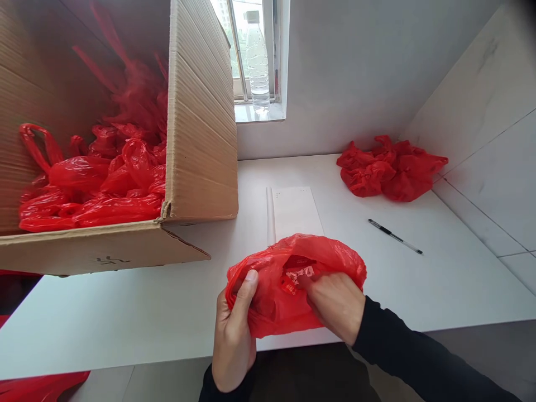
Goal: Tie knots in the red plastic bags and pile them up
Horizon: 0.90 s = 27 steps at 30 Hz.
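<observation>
A crumpled red plastic bag [318, 257] is held over the near edge of the white table [125, 312]. My left hand [234, 329] grips its left side, thumb pressed on the plastic. My right hand [335, 304] is closed on the bag's right side, its fingers tucked into the folds near a white printed patch. Both arms wear black sleeves.
A large open cardboard box [201, 128] full of several red bags [96, 184] stands at the left. A white sheet of paper [295, 212] lies beyond the hands, a pen [396, 236] to the right, a heap of red bags [389, 167] at the back right. A water bottle [257, 61] stands on the windowsill.
</observation>
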Each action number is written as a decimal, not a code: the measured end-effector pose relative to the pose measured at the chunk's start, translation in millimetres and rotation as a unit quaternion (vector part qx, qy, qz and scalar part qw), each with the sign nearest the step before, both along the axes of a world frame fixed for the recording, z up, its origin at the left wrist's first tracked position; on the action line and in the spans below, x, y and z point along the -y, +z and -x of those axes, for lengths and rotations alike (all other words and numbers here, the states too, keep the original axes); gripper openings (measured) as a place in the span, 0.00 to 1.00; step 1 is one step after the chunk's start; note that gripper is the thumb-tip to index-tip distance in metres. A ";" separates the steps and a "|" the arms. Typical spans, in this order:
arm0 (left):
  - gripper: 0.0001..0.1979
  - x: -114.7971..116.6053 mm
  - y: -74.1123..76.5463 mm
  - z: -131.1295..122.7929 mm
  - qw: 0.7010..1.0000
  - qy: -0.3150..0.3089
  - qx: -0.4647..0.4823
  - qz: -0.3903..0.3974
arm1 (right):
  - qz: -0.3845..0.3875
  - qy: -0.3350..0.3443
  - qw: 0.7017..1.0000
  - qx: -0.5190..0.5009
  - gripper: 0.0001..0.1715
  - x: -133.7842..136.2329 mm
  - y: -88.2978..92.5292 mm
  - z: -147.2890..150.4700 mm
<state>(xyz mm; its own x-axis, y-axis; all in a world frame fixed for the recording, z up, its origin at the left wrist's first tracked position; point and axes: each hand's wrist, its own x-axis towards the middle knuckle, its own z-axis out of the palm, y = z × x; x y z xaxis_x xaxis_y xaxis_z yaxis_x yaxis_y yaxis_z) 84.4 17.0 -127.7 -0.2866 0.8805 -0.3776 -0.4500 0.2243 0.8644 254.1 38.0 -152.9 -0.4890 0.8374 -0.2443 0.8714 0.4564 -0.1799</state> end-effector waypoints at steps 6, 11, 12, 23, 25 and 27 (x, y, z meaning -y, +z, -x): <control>0.15 3.5 -4.0 1.0 0.999 -0.011 -0.032 -0.002 | -0.019 -0.031 0.999 -0.021 0.16 -2.9 3.9 -8.2; 0.12 5.2 -2.4 5.3 0.991 -0.062 -0.096 -0.067 | -0.073 -0.044 0.989 -0.117 0.16 -0.5 25.9 -16.6; 0.12 5.4 -1.0 6.2 0.987 -0.062 -0.121 -0.081 | -0.106 -0.046 0.977 -0.181 0.16 0.9 32.8 -20.1; 0.10 5.1 20.2 20.6 0.958 -0.022 -0.202 -0.202 | -0.222 -0.094 0.956 -0.166 0.29 -9.6 43.2 -77.3; 0.13 3.4 24.1 19.6 0.974 -0.051 -0.120 -0.185 | -0.169 -0.090 0.965 -0.177 0.24 -10.2 34.8 -84.1; 0.19 1.4 28.3 16.9 0.979 -0.074 -0.057 -0.179 | -0.142 -0.090 0.967 -0.193 0.24 -9.8 26.8 -88.0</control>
